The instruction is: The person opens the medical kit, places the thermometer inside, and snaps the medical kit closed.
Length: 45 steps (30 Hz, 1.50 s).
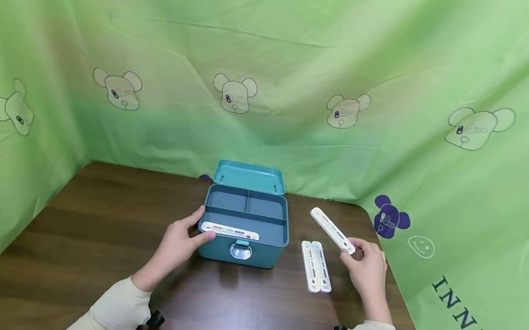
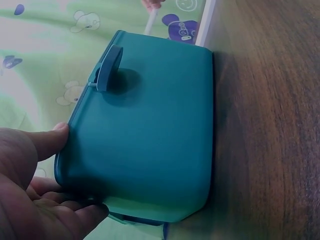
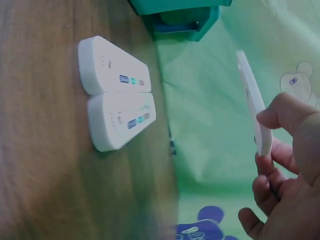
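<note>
A teal storage box stands on the table, its lid tipped back. My left hand holds its front left corner, with the thumb at the front rim and the fingers along the left side. Inside the front compartment lies one long white thermometer. To the right of the box my right hand pinches another white thermometer by its near end, raised and slanting away to the left. Two more thermometers lie side by side on the table, just left of that hand.
The brown wooden table meets a green curtain with printed bear heads at its back and sides. Dividers split the box's tray into two small rear compartments and one wide front one. A metal clasp hangs on the box's front.
</note>
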Available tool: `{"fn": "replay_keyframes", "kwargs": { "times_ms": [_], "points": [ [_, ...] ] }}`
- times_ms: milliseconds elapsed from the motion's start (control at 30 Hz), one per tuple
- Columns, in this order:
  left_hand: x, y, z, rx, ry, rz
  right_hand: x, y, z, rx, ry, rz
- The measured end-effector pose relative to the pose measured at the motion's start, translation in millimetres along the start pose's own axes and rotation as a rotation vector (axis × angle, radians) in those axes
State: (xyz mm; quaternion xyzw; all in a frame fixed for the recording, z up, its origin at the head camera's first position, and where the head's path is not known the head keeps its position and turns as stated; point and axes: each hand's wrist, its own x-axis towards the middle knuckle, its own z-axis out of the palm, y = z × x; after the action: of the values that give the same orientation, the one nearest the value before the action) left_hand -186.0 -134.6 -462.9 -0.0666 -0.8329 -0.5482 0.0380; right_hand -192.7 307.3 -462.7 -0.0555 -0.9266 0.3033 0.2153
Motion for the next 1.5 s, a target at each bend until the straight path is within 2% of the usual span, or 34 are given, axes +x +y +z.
{"fn": "replay_keyframes", "kwargs": {
  "times_ms": [67,200,333,467,600,767,1133,1333,1500],
  "points": [
    [1.3,1.9,0.6,0.002,-0.002,0.009,3.4,-2.3,-3.0,0.015,-0.021,-0.036],
    [2.6,1.7,2.7,-0.001,-0.015,0.006,6.8,-7.9,-11.1,0.11,-0.054,-0.095],
    [2.5,0.8,3.5,-0.004,-0.021,0.001,10.9,-16.4,-20.2,0.167,-0.077,-0.216],
    [2.1,1.9,1.9,0.0,-0.014,0.008,20.9,-25.8,-25.5,0.137,-0.108,-0.361],
    [1.4,2.6,0.2,0.014,-0.016,-0.003,31.6,-35.1,-27.3,0.062,-0.181,-0.486],
    [4.1,4.9,-0.5,0.017,-0.018,-0.001,46.3,-51.7,-29.5,-0.004,-0.252,-0.603],
    [8.9,5.4,1.2,0.011,-0.024,0.0,67.5,-88.9,-27.2,-0.133,-0.382,-0.708],
    [1.6,3.5,2.6,0.011,-0.021,-0.02,74.1,-103.0,-20.1,-0.186,-0.469,-0.729],
    [-1.2,1.9,2.4,0.023,0.001,0.002,77.9,-115.5,-16.8,-0.219,-0.518,-0.757]
  ]
}}
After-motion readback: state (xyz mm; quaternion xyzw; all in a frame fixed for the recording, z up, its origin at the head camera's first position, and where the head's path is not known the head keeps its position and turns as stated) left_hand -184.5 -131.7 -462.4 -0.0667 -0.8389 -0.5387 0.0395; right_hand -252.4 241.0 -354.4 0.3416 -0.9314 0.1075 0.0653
